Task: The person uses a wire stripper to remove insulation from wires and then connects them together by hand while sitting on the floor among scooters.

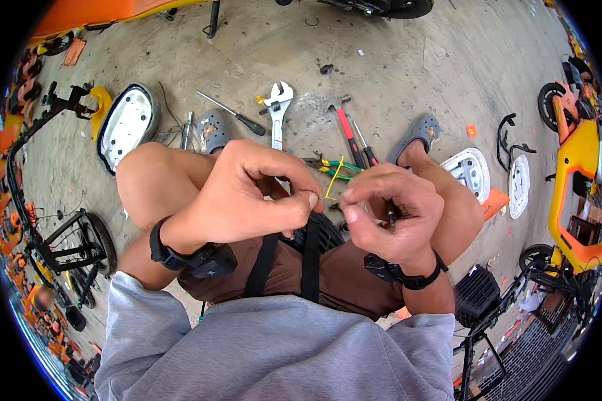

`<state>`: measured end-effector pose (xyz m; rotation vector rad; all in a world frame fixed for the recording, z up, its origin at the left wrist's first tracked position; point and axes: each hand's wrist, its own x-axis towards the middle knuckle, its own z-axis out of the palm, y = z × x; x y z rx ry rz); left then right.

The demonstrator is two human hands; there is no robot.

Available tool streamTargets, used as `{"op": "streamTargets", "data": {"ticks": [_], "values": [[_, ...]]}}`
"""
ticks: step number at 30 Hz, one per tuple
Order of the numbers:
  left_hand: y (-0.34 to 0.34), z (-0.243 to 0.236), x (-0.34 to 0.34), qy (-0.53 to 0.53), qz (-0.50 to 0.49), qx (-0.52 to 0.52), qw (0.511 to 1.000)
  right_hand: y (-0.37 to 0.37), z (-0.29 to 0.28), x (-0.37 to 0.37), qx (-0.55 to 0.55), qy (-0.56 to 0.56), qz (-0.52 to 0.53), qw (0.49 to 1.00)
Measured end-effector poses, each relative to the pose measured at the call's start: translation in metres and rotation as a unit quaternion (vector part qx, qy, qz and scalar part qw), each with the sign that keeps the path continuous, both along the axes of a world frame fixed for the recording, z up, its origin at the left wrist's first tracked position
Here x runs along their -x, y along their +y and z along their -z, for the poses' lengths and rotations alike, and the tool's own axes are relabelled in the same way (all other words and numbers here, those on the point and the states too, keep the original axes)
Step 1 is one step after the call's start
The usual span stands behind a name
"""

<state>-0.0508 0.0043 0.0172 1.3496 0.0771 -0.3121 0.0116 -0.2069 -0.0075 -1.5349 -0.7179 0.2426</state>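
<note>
My left hand (261, 190) is closed, with thumb and forefinger pinching a thin yellow wire (336, 174). The wire has a bent, forked shape and sticks out toward my right hand. My right hand (398, 210) is curled close by, thumb and fingertips near each other just right of the wire; whether they touch it I cannot tell. A small dark thing (391, 215) shows inside the right hand's curled fingers, too hidden to name. Just beyond the hands, pliers (333, 166) with green and yellow handles are on the floor, partly covered by the wire and right hand.
Beyond my knees lie an adjustable wrench (277, 110), a screwdriver (231, 112), a red-handled hammer (346, 132) and another screwdriver (364, 142). White-lined seat pans (127, 127) flank me. A black bike frame (53, 244) stands left, a yellow-orange body (572, 180) right.
</note>
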Motion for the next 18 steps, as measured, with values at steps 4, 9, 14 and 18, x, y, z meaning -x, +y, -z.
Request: {"op": "streamTargets", "data": {"ticks": [4,9,14,18], "values": [[-0.0017,0.0046,-0.0013,-0.134,-0.006,-0.093,0.987,0.0038,-0.0044,-0.0017,0.040,-0.056,-0.002,0.998],[-0.0054,0.0078,-0.0025,-0.210,-0.012,-0.170,0.963,0.0050,-0.0042,-0.0016,0.050,-0.104,-0.009,0.993],[-0.0070,0.0109,-0.0028,-0.250,0.005,-0.206,0.946,0.0062,-0.0064,-0.0001,0.062,-0.082,0.002,0.995],[-0.0112,0.0088,-0.0031,-0.242,0.004,-0.220,0.945,0.0067,-0.0043,-0.0005,0.067,-0.099,0.009,0.993]]}}
